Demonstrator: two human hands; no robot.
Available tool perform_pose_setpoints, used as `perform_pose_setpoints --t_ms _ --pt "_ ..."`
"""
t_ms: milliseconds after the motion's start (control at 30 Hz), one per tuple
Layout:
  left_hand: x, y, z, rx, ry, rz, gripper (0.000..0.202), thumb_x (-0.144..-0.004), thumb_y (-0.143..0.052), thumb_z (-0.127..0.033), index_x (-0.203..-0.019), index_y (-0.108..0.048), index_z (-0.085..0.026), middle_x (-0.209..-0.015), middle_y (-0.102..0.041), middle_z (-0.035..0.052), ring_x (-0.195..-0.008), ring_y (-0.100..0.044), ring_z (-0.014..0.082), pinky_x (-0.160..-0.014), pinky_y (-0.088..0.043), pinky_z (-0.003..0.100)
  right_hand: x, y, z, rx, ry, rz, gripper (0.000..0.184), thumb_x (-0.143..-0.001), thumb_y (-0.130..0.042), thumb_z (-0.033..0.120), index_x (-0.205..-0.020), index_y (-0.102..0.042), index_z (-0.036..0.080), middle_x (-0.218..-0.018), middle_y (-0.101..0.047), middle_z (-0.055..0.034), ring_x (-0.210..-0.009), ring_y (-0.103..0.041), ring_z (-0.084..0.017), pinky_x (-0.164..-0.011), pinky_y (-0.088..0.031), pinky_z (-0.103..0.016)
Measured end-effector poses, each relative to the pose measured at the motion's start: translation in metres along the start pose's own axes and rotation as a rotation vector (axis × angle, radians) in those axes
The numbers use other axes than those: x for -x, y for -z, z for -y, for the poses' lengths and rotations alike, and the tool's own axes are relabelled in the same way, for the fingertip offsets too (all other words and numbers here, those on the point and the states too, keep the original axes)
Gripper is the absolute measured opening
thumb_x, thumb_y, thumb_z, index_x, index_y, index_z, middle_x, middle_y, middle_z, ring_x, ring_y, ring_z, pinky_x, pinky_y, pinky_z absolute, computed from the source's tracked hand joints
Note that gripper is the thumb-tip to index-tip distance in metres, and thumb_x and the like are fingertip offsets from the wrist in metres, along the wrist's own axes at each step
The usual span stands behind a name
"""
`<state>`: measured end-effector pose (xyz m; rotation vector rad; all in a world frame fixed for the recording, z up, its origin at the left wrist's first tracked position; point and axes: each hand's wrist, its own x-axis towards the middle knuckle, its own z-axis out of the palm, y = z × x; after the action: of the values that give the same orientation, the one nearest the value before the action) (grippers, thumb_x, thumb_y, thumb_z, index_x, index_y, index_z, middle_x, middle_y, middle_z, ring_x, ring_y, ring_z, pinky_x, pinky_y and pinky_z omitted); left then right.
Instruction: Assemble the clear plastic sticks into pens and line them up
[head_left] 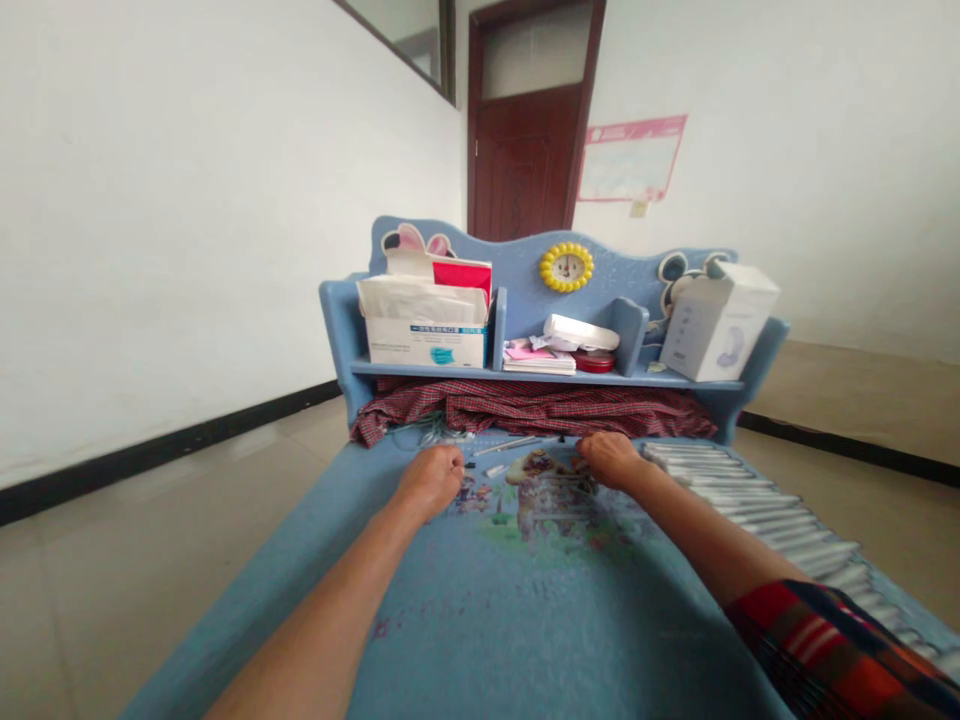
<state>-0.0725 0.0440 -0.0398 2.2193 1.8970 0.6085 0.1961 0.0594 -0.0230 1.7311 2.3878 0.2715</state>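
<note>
My left hand (433, 480) is closed at the far part of the blue desk (465, 620). A small black piece (470, 464) shows right at its fingertips; I cannot tell whether it is gripped. My right hand (609, 460) has its fingers curled down near the desk top, and whatever they hold is hidden. Between the two hands lie slim silvery rods (506, 446), like pen parts, and a short white piece (495, 471). A tiny dark piece (562, 439) rests just left of my right hand.
Many slim silvery-white packets (765, 510) line the desk's right side. Bunched checked cloth (555, 408) lies under the shelf (450, 374). On the shelf stand a mask box (427, 340), papers (536, 360), a red round tin (595, 361) and a white box (716, 325).
</note>
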Motion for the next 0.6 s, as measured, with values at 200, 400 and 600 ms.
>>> perform_pose_setpoints --t_ms 200,400,600 --pt "0.001 0.000 -0.001 -0.022 -0.015 -0.009 0.016 -0.072 -0.047 -0.018 -0.071 -0.063 -0.018 -0.065 -0.062 0.0021 -0.065 -0.055 0.0147 -0.059 -0.035 0.022 0.037 0.006 0.030 -0.019 0.219 -0.054 0.032 -0.071 -0.043 0.002 -0.094 -0.063 0.013 -0.098 -0.062 -0.0128 -0.093 -0.057 -0.021 -0.075 -0.043 -0.027" --pt "0.002 -0.004 -0.002 -0.071 -0.029 -0.043 0.018 -0.075 -0.045 -0.021 -0.077 -0.063 -0.018 -0.070 -0.063 0.0039 -0.070 -0.057 0.0164 -0.063 -0.037 0.024 0.050 0.006 0.032 -0.137 0.126 -0.191 0.029 -0.077 -0.038 0.008 -0.094 -0.061 0.015 -0.096 -0.062 -0.0112 -0.089 -0.057 -0.019 -0.075 -0.042 -0.025" --pt "0.006 -0.002 -0.015 -0.130 -0.133 -0.053 0.017 -0.076 -0.046 -0.020 -0.079 -0.062 -0.018 -0.080 -0.064 0.0064 -0.079 -0.058 0.0183 -0.071 -0.038 0.026 0.011 0.011 0.035 -0.120 0.034 -0.177 0.029 -0.077 -0.039 0.010 -0.097 -0.061 0.014 -0.099 -0.062 -0.0130 -0.092 -0.058 -0.021 -0.075 -0.044 -0.027"
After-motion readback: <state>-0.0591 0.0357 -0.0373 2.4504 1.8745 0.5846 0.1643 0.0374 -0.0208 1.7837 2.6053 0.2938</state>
